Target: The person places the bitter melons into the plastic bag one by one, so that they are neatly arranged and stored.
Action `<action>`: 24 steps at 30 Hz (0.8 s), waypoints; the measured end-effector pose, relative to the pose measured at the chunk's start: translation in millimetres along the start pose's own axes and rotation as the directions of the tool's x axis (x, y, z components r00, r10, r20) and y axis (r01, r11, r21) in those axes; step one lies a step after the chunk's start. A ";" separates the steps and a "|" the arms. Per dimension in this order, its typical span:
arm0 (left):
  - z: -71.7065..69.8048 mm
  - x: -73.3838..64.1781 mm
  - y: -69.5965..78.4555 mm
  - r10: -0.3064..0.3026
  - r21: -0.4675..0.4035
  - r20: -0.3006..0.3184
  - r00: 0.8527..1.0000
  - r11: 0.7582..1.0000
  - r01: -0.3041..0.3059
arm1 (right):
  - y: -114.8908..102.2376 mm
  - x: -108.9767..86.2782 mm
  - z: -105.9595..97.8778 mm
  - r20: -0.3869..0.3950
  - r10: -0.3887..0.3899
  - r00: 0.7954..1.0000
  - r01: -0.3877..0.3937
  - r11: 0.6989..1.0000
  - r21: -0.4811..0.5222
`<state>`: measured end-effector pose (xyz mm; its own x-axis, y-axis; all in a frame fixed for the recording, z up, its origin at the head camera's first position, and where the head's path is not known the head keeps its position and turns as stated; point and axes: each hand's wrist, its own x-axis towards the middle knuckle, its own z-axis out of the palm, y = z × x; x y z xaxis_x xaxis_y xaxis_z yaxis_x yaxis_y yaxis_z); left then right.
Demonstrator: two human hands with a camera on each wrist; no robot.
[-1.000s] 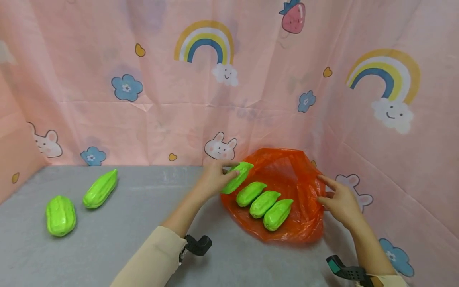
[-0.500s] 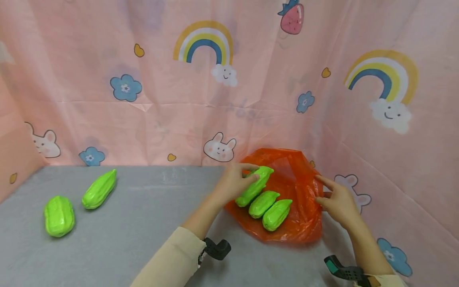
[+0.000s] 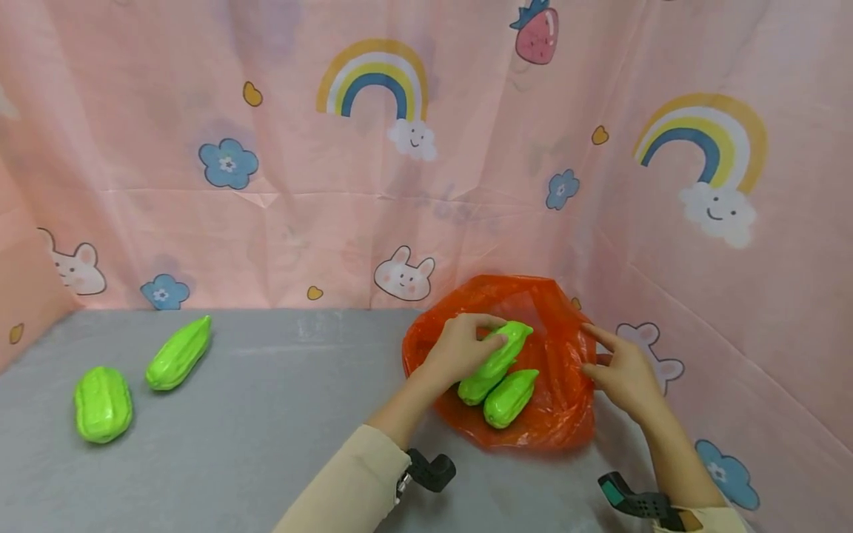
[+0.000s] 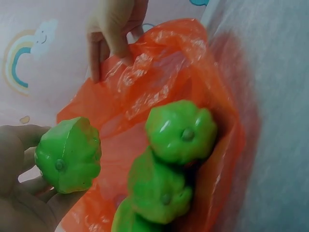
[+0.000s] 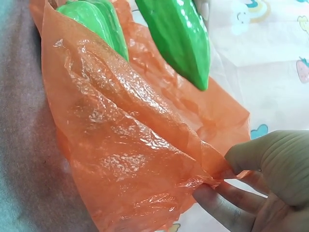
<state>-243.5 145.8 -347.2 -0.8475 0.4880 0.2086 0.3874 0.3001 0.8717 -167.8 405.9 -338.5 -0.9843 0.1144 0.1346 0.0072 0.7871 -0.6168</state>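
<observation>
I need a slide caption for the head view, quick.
Left hand holds a ribbed green fruit over the open red-orange bag while the right hand pinches the bag's edge.

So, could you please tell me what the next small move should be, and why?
I would probably lower the left hand and lay its green vegetable beside the three others in the red bag: it hangs over them, while the right hand pinches the bag's edge and the mouth stands open.

Veg (image 3: pixel 509 400) are brt grn, bag (image 3: pixel 558 418) orange-red, tbl (image 3: pixel 280 414) grey, backdrop (image 3: pixel 473 155) pink w/ rainbows (image 3: pixel 375 66).
</observation>
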 end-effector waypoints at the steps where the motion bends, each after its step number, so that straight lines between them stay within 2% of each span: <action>1: 2.9 0.1 0.1 -0.002 -0.002 0.001 1.000 1.000 0.002 | 0.1 -0.5 -0.1 0.000 0.001 1.000 -0.001 1.000 0.001; 6: 13.2 0.9 -3.0 -0.007 -0.007 0.007 1.000 1.000 0.007 | -0.5 0.0 0.2 -0.001 -0.003 1.000 0.003 1.000 -0.004; 16: 28.4 0.0 -9.2 -0.006 0.055 0.025 1.000 0.999 0.004 | -0.1 -0.3 0.6 0.002 0.004 1.000 -0.004 1.000 -0.002; 21: 34.2 -1.4 -10.7 -0.004 0.104 0.001 1.000 0.995 0.004 | 0.1 -0.3 0.1 -0.007 0.007 1.000 -0.007 1.000 -0.014; 24: 36.7 -1.7 -11.0 0.004 0.104 -0.023 1.000 0.995 -0.001 | -0.5 0.4 -0.1 -0.014 0.008 1.000 -0.008 1.000 -0.020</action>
<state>-233.0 171.7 -373.4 -0.8544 0.4699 0.2219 0.4238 0.3829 0.8208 -168.2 405.7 -338.0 -0.9816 0.1289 0.1407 0.0185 0.7981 -0.6023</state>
